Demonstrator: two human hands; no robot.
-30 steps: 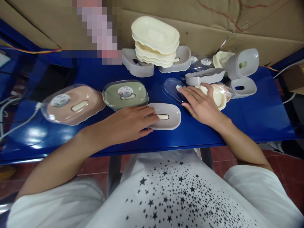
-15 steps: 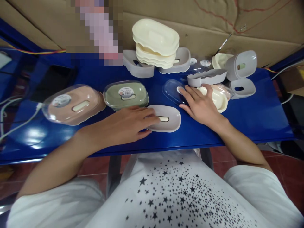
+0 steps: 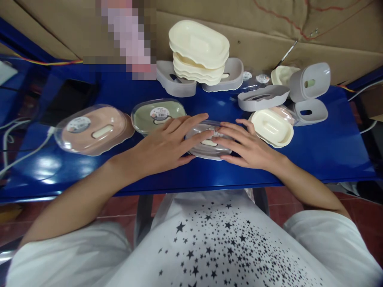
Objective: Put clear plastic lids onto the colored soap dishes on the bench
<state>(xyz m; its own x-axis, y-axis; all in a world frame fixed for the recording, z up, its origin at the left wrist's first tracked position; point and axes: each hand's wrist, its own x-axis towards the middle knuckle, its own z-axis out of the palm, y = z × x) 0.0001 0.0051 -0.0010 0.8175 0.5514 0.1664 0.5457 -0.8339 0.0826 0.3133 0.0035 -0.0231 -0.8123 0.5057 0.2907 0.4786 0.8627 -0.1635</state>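
Note:
A grey oval dish lies near the table's front edge with a clear lid over it. From the left, my left hand rests on the lid's edge, its fingers spread. My right hand touches the lid's right side, fingers apart and partly over its round label. Just left of the dish is a green dish under a clear lid. Farther left sits a pink dish, also lidded. To the right of my right hand are cream trays.
Stacked cream trays rest on grey dishes at the back. Several grey parts stand at the right of the blue table. A dark flat object and white cables are at the left.
The clear lid has moved left from beside the cream trays onto the grey dish, together with my right hand. My left hand's fingers have spread and lifted onto the lid.

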